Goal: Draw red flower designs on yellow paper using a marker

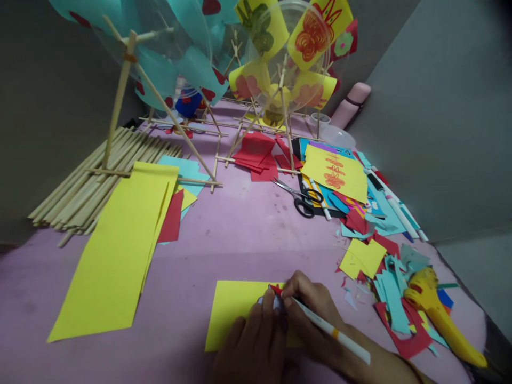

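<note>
A yellow sheet of paper (230,301) lies on the table in front of me. My left hand (254,346) rests on it with fingers stretched out, over the edge of a small pale blue-white piece (277,303) that is mostly hidden. In my right hand (314,309) is a marker (344,345) with a white barrel and a red tip end, gripped between thumb and fingers. The red tip touches or nearly touches the yellow paper along the pale piece's upper edge.
Long yellow strips (116,256) lie at left beside wooden sticks (108,170). Stick frames with paper wheels (286,53) stand at the back. Scissors (302,196), patterned paper (336,173), scraps (392,293) and a yellow glue gun (444,317) lie at right.
</note>
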The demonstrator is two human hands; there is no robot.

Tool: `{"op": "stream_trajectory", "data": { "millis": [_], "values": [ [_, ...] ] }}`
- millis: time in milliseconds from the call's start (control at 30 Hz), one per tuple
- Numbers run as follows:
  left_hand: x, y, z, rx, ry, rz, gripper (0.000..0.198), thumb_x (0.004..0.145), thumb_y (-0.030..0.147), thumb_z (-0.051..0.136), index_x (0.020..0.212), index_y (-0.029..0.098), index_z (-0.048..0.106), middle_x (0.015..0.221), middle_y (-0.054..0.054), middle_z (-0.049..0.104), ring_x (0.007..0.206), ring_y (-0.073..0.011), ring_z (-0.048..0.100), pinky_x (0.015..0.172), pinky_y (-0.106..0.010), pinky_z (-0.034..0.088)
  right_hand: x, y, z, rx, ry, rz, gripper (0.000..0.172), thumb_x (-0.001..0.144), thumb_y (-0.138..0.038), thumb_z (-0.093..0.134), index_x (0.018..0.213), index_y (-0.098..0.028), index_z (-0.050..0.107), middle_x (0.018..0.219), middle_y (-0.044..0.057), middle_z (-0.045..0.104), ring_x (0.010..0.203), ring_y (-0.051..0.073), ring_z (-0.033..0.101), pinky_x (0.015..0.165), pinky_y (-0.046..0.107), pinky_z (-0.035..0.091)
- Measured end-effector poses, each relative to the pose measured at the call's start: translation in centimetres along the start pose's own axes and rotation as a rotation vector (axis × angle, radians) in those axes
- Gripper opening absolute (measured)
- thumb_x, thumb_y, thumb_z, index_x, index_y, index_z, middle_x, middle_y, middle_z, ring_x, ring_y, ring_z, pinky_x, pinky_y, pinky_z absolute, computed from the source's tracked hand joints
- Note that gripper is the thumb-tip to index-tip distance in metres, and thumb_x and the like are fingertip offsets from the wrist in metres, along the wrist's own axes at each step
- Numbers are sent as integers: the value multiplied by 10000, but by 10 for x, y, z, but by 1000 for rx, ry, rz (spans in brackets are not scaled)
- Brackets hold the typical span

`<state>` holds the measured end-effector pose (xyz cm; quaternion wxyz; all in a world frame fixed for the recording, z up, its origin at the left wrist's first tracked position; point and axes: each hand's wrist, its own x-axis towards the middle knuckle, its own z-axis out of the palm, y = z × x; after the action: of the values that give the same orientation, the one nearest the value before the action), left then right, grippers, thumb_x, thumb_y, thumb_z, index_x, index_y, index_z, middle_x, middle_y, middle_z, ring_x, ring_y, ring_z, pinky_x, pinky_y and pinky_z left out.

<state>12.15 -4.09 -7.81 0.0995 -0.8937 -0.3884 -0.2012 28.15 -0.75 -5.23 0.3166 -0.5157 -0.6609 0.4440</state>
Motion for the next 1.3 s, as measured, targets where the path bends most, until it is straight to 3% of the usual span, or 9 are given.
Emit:
{"op": "stream_trajectory", "data": {
  "millis": [367,767,967,1300],
  "values": [
    [0,2,1,-16,12,-19,438,977,295,218,1070,107,603,1105,-141,657,995,-238,596,787,-345,418,2,0,0,-16,-46,26,77,818,-249,435,751,-234,400,543,-45,531,422,104,487,416,198,374],
    [2,-1,-2,-12,11,-12,424,972,300,227,1060,126,604,1082,-102,673,966,-217,597,768,-342,392,0,1,1,40,31,25,70,819,-233,441,751,-233,424,579,-50,513,476,105,525,435,191,412],
    [3,4,3,-45,126,-89,448,984,301,214,965,162,639,984,-51,704,922,-186,594,757,-334,388,-2,2,0,81,44,-27,95,813,-195,444,731,-237,423,547,-69,460,453,104,478,428,195,379],
    [1,7,6,-54,186,-92,444,980,264,229,948,130,652,953,-72,707,925,-195,590,732,-343,397,-2,7,1,29,-64,-43,107,781,-156,425,721,-237,393,518,-75,439,414,96,387,424,210,310]
  ]
}}
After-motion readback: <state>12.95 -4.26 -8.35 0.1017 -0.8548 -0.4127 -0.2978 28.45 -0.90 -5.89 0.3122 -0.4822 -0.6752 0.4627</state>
